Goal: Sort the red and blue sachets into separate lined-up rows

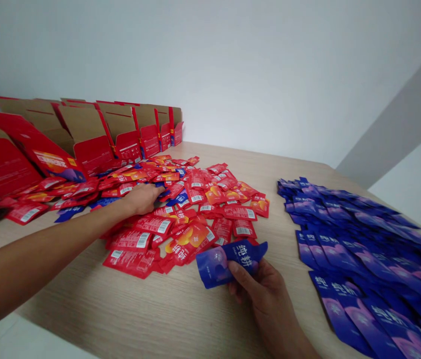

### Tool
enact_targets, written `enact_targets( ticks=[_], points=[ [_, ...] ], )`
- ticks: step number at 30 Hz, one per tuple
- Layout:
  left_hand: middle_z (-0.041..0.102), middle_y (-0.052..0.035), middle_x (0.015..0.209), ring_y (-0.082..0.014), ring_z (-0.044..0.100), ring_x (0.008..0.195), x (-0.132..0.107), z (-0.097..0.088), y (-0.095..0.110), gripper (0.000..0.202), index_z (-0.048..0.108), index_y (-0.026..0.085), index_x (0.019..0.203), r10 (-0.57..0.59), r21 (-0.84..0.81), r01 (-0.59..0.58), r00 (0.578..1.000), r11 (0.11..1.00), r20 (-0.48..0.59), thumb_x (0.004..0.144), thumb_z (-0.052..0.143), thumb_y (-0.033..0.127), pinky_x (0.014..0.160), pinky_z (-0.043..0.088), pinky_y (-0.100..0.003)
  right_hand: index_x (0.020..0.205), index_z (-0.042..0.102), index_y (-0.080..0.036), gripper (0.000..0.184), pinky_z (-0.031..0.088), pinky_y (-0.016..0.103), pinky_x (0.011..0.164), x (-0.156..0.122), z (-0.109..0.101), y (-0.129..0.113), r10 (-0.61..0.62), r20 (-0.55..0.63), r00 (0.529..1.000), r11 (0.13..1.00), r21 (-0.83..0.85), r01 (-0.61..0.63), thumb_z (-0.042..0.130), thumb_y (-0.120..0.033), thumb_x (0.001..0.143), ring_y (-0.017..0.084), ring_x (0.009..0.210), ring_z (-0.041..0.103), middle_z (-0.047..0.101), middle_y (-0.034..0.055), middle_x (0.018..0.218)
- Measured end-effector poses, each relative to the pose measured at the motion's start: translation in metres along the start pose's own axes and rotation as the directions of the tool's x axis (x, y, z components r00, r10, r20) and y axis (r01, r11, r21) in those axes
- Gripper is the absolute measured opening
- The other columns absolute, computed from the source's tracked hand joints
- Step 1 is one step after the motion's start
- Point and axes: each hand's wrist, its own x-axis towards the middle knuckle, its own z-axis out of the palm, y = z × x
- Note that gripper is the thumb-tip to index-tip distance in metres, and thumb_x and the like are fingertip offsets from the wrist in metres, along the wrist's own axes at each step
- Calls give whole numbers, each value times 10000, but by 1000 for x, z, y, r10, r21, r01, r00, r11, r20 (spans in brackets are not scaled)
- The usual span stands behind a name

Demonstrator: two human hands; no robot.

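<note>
My right hand (pixel 266 294) grips a blue pouch (pixel 213 264) with white lettering and a purple print, the thumb lying across its front. It is held just above the table, near the front edge of a loose heap of red pouches (pixel 191 237). My left hand (pixel 143 198) reaches into the middle of that heap. Its fingers are closed at a blue packet (pixel 163 191), which lies partly hidden among the red ones. Several other blue pouches show between the red ones, such as a blue pouch (pixel 70 213) at the heap's left side.
Open red cartons (pixel 94 154) stand in rows at the back left, flaps raised. On the right, many blue pouches (pixel 345 259) lie overlapping in rows. All of it is on a light wood table (pixel 139 309) against a pale wall (pixel 232 75).
</note>
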Motion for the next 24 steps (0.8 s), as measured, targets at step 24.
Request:
enact_targets(
  ticks=[24],
  points=[
    [833, 10, 1042, -218, 749, 906, -51, -98, 2, 517, 757, 184, 1304, -130, -508, -103, 907, 855, -402, 790, 709, 216, 879, 601, -310, 949, 714, -188, 519, 449, 249, 609, 4, -15, -20, 92, 171, 981, 993, -85, -78, 868, -649, 767, 121, 647, 556, 699, 11, 818]
  ],
)
